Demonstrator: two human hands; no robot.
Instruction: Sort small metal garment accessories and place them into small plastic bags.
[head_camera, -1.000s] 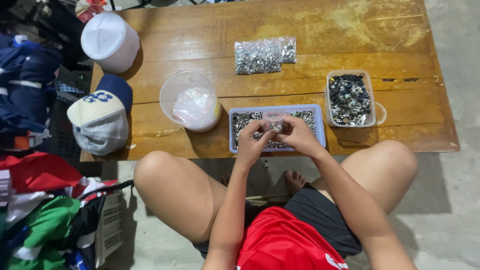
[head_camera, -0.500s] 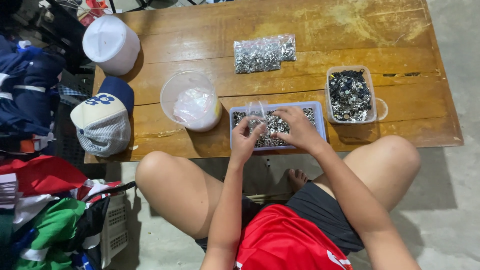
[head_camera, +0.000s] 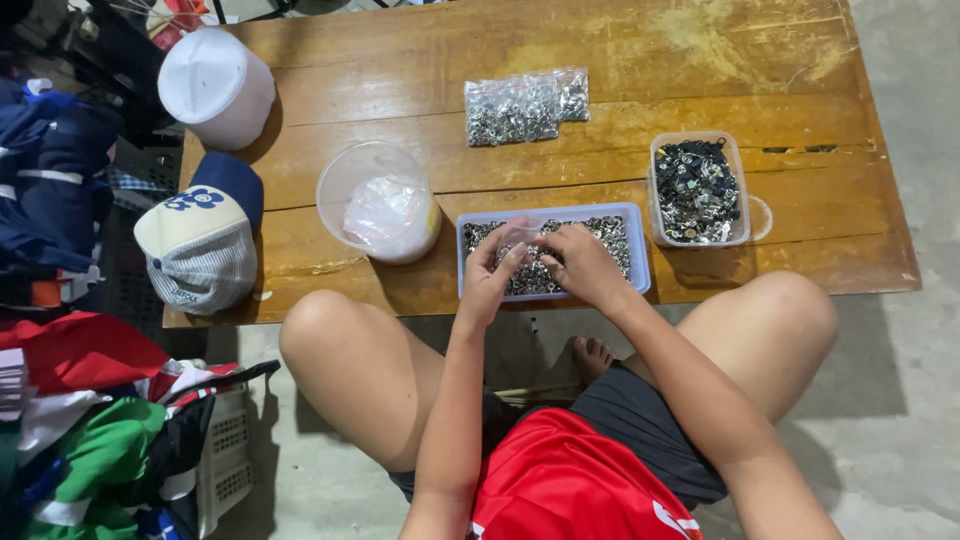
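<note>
Head view, looking down on a low wooden table (head_camera: 620, 60); person seated at its near edge, knees to either side.

Blue rectangular tray (head_camera: 640, 250) sits at the near edge of the table, about centre, filled with small silver metal pieces (head_camera: 610, 235). Both hands are over it. Left hand (head_camera: 490, 275): fingers curled narrow, pinching a small clear plastic bag (head_camera: 518, 238) at the tray's left part. Right hand (head_camera: 585, 265): palm down, fingers bent into the pieces beside the bag; cannot tell whether it grips any.

Edges: tray's near wall lies just beside the table's near edge, little margin there. Bare wood open on the far side of the tray, up to the filled clear bags (head_camera: 525, 105) of silver pieces lying near mid-table. Far right part of the tabletop is bare.

Around: clear round tub (head_camera: 378, 200) with white plastic inside, just left of the tray, close to the left hand. Clear square container (head_camera: 697, 190) of dark metal parts just right of the tray, with a round clear lid (head_camera: 758, 218) half under it. White lidded bucket (head_camera: 215, 85) at far left corner. Blue-and-cream cap (head_camera: 200, 235) on the left edge. Pile of coloured clothing (head_camera: 70, 400) on the floor, left.
</note>
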